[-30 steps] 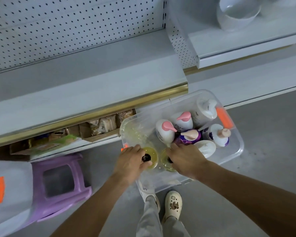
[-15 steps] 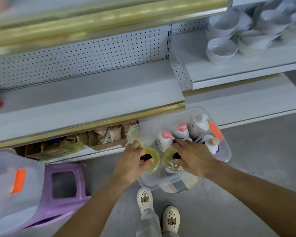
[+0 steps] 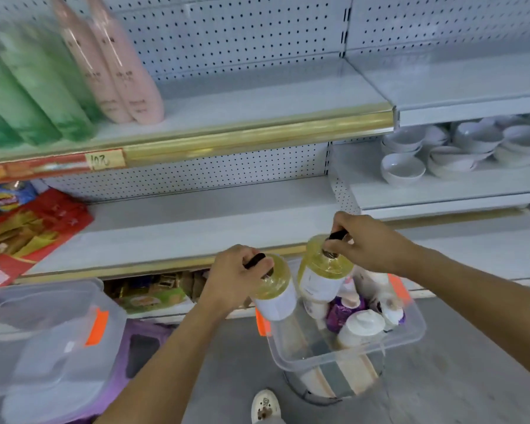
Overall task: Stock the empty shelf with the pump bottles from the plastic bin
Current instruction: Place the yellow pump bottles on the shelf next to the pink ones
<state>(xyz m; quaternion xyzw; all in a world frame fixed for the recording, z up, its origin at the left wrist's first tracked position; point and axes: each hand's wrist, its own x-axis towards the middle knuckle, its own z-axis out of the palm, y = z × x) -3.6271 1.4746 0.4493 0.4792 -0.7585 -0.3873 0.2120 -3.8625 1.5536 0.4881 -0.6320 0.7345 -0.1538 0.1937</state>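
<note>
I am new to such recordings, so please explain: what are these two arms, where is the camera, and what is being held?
There is no machine: the grips are a person's bare hands. The head-worn camera looks down. The left grip holds a yellow pump bottle by its black pump; the right grip holds a second yellow bottle the same way. Both hang over the clear plastic bin, which holds more bottles. Ahead is the white shelf, with red packets at its left end.

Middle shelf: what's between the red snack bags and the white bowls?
In the head view, only bare shelf board, then a perforated divider panel; nothing stands between the red snack bags and the white bowls.
</note>
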